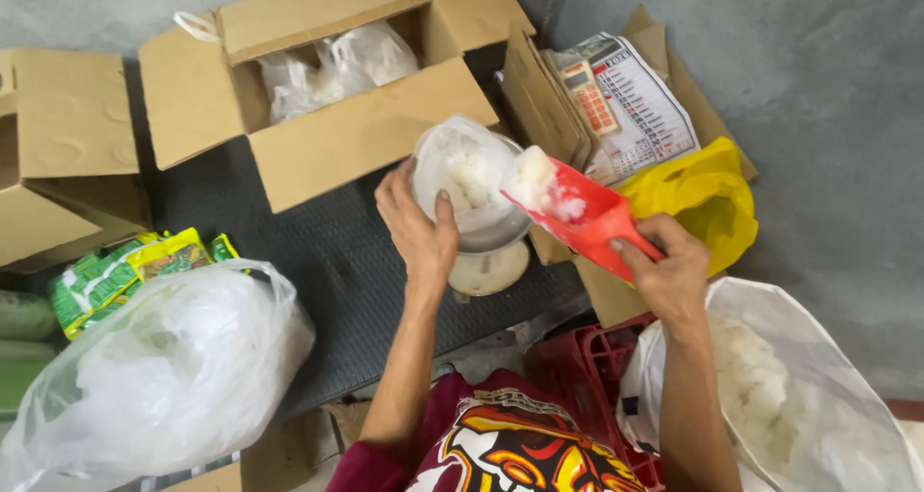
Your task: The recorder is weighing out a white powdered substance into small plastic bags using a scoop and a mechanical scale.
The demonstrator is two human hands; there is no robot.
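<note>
Left hand point(417, 224) hides bag point(469, 169) side; scale point(490, 267) obscured.

Lighting: soft, diffuse, moderately bright; source direction cannot be told. Shadows weak, short, darkest inside the open cardboard box point(327, 88) at upper centre. Mild glare on the clear plastic bag point(154, 367) at lower left and the white sack point(818, 396) at lower right, where whites wash out. Red scoop point(577, 218) slightly motion-blurred at centre. Focus otherwise fair; mild wide-angle stretch towards frame edges.
</note>
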